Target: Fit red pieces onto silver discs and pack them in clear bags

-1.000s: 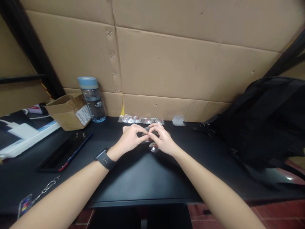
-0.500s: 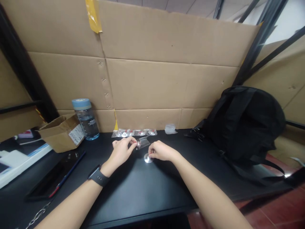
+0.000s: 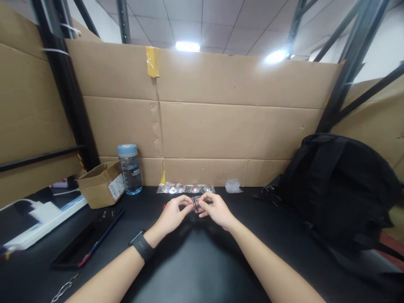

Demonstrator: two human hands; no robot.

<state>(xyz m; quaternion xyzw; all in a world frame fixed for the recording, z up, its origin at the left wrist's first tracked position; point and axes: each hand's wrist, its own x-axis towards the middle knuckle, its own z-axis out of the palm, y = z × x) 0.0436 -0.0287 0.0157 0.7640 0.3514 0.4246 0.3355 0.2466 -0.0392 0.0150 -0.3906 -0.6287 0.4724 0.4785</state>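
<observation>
My left hand [image 3: 175, 213] and my right hand [image 3: 216, 209] meet above the black table. Between their fingertips, a small round shiny disc [image 3: 195, 203] is held nearly edge-on, pinched from both sides. Whether it is one disc or two pressed together I cannot tell. Clear plastic seems to lie behind the fingers, mostly hidden. A small red thing [image 3: 164, 206] shows beside the back of my left hand. Just beyond the hands lies a row of clear packets [image 3: 185, 189] with silvery round pieces and red bits inside.
A crumpled clear plastic bag [image 3: 233, 186] lies by the cardboard wall [image 3: 202, 130]. At left are a water bottle [image 3: 130, 172], an open carton [image 3: 99, 187], a tablet-like dark device [image 3: 85, 242] and a white power strip [image 3: 47, 225]. A black backpack [image 3: 337, 189] fills the right side.
My right hand has lifted the shiny disc from the table and brought it to my left hand, which moved right. The hands are now together. The head view has tilted up.
</observation>
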